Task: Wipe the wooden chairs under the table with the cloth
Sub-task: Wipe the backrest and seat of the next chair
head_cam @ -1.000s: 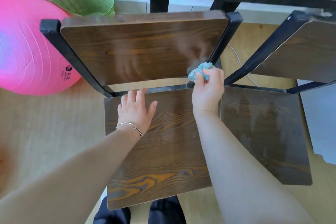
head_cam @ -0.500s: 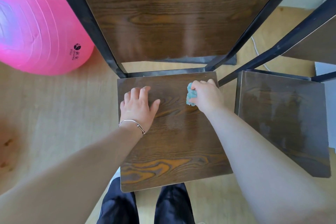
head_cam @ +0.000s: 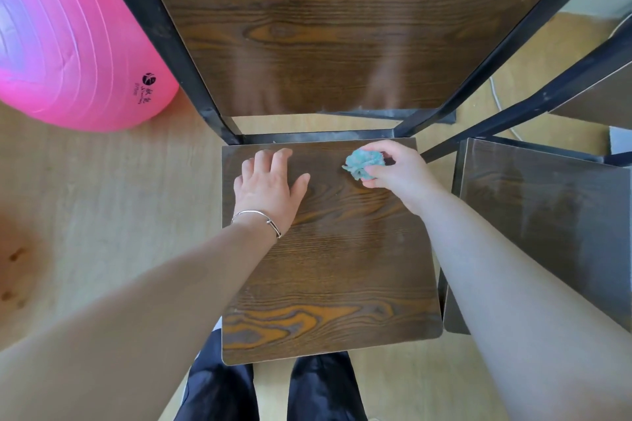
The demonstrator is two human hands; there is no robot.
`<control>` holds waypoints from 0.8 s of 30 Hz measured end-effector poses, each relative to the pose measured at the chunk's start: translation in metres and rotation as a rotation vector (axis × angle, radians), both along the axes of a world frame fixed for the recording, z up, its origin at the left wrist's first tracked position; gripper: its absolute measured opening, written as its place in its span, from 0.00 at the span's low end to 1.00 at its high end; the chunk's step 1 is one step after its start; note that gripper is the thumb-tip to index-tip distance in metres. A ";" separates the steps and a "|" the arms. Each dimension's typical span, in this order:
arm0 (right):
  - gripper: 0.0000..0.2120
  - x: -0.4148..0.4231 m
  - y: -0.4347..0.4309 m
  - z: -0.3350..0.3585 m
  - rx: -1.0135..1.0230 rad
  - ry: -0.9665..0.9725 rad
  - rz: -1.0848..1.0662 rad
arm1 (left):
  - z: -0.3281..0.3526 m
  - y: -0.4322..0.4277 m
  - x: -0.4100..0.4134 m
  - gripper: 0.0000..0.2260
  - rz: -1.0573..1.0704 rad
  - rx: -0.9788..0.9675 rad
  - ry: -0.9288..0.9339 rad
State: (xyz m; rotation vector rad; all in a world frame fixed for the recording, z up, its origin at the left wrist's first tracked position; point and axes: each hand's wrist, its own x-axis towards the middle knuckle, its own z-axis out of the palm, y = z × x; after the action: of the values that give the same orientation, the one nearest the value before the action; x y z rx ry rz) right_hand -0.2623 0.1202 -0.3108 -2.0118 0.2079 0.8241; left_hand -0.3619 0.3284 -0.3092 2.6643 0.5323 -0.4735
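Note:
A dark wooden chair with a black metal frame stands right below me; its seat point(head_cam: 335, 267) fills the middle and its backrest point(head_cam: 342, 27) rises at the top. My left hand point(head_cam: 270, 184) lies flat, fingers spread, on the seat's far left part, a thin bracelet on the wrist. My right hand point(head_cam: 396, 171) grips a bunched teal cloth point(head_cam: 362, 164) near the seat's far right corner, with the cloth at the seat surface. A second wooden chair point(head_cam: 547, 215) stands close on the right, only partly in view.
A big pink exercise ball point(head_cam: 68, 37) rests on the light wood floor point(head_cam: 102, 215) at the upper left, beside the chair's frame. My dark trouser legs point(head_cam: 273, 390) show under the seat's near edge. A white cable point(head_cam: 499, 106) lies on the floor behind the chairs.
My right hand has come down with the cloth from the backrest's lower right corner onto the seat. The view has dropped closer to the chair. My left hand has stayed flat on the seat.

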 end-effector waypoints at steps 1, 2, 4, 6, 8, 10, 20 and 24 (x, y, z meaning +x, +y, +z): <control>0.22 0.001 -0.001 -0.002 -0.011 0.006 0.019 | -0.001 -0.001 0.003 0.24 0.008 -0.001 -0.001; 0.24 0.002 -0.002 -0.005 -0.049 -0.002 0.055 | -0.001 -0.003 0.005 0.25 0.013 -0.002 -0.004; 0.27 0.003 -0.004 -0.008 -0.134 -0.038 0.123 | -0.002 -0.006 0.009 0.25 0.021 -0.005 -0.012; 0.28 0.004 -0.006 -0.010 -0.187 -0.081 0.182 | -0.002 -0.011 0.012 0.24 0.030 -0.012 -0.013; 0.29 0.005 -0.005 -0.012 -0.238 -0.138 0.258 | -0.003 -0.014 0.015 0.24 0.033 -0.015 -0.010; 0.28 0.004 -0.005 -0.014 -0.304 -0.217 0.326 | -0.004 -0.017 0.017 0.24 0.032 -0.016 -0.009; 0.14 0.016 -0.011 -0.014 -0.312 -0.453 0.290 | -0.008 -0.022 0.019 0.24 0.031 -0.018 -0.011; 0.15 0.030 -0.005 -0.013 -0.300 -0.506 0.238 | -0.006 -0.023 0.020 0.24 0.033 -0.007 -0.010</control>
State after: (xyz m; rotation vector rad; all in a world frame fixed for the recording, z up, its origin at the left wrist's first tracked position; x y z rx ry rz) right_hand -0.2321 0.1153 -0.3241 -2.4911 -0.2144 0.4144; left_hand -0.3419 0.3056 -0.3154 2.6456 0.5694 -0.4514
